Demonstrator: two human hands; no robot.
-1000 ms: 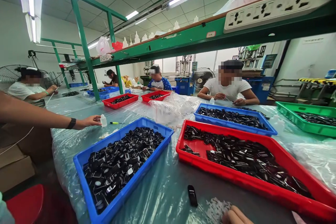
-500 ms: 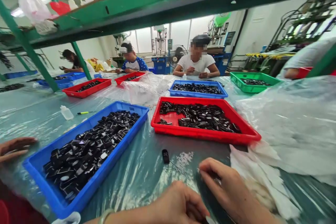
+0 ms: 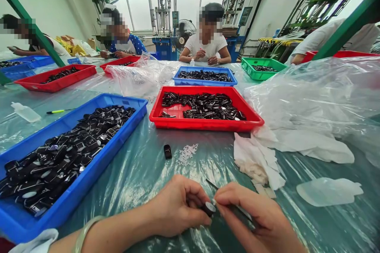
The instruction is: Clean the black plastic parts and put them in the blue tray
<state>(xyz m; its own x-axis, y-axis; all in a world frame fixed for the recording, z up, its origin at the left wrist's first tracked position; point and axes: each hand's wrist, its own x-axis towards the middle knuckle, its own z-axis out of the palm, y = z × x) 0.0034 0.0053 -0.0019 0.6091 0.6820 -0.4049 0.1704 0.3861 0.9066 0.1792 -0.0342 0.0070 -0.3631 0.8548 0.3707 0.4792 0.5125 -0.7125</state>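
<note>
At the lower middle, my left hand (image 3: 181, 205) pinches a small black part (image 3: 208, 208) with a pale oval face. Close to its right, my right hand (image 3: 252, 213) grips a thin dark tool (image 3: 212, 184), whose tip points up and left. The fingers of both hands nearly meet beside the part. Beyond them on the plastic-covered table lie a single black part (image 3: 168, 151) and a scatter of tiny white pieces (image 3: 188, 153). A blue tray (image 3: 92, 162) heaped with black parts is at the left, and a red tray (image 3: 208, 123) with more stands ahead.
White cloths (image 3: 258, 162) and a translucent bottle (image 3: 329, 191) lie at the right, below clear plastic sheeting (image 3: 311, 99). Another bottle (image 3: 26, 112) and a yellow pen (image 3: 56, 111) are at the left. Several people sit beyond, near a further blue tray (image 3: 204, 82) and a green tray (image 3: 258, 74).
The view has tilted down and shifted right. My hands are now close together, with the black part and thin tool plainly visible. Another person's hand at the left edge is out of view.
</note>
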